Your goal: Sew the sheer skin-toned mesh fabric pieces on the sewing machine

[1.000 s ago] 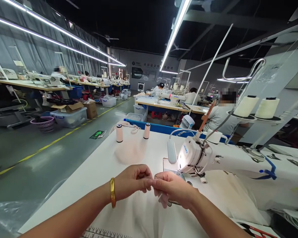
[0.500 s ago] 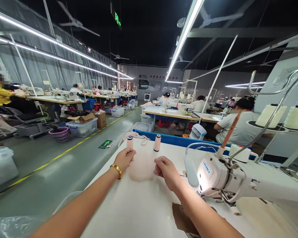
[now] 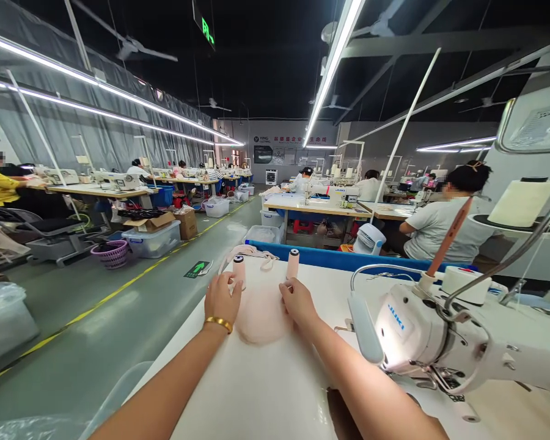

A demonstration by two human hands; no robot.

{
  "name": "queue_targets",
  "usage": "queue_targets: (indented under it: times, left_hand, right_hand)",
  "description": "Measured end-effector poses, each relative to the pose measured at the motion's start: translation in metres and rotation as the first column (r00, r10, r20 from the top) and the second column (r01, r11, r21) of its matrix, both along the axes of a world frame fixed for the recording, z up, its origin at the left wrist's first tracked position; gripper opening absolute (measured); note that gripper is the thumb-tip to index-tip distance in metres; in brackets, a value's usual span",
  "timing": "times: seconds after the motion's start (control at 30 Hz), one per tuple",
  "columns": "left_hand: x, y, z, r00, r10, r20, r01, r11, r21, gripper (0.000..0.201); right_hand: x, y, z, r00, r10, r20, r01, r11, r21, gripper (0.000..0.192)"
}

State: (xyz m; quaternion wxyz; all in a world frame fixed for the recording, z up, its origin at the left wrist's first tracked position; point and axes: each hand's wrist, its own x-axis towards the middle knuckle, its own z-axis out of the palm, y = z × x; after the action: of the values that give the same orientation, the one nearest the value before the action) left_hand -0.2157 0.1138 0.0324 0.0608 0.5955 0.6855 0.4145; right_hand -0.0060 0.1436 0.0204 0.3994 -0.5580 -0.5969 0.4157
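Note:
A pale pink, thin fabric piece with a rounded near edge lies on the white table. At its left edge, my left hand, with a gold bracelet at the wrist, has thumb and fingers apart, close to a pink thread spool. My right hand has its fingers pinched together at the fabric's upper right edge. Just behind that hand stands a second pink spool. Strips of pink cloth lie at the table's far edge.
On the right stands a white sewing machine with its lamp lit, and thread cones behind it. A blue trough borders the table's far side. Past it sits a co-worker in a pale shirt. An aisle runs along the left.
My left hand has loosened from its pinch and moved forward beside the left spool. The right hand has moved slightly forward, and the fabric lies flatter. The view has shifted a little.

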Motion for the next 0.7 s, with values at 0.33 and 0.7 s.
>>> queue_targets:
  times: [0.33,0.7]
  left_hand:
    - [0.026,-0.015,-0.005,0.896,-0.317,-0.311,0.324,0.945,-0.030,0.037]
    - [0.025,-0.013,-0.012,0.865,-0.349,-0.361,0.305,0.936,-0.173,0.057]
  right_hand:
    - [0.005,-0.009,0.003,0.996,0.090,-0.007,-0.089,0.988,0.124,0.019]
    - [0.013,-0.026,0.015,0.925,-0.005,0.381,-0.057,0.987,0.153,0.035]
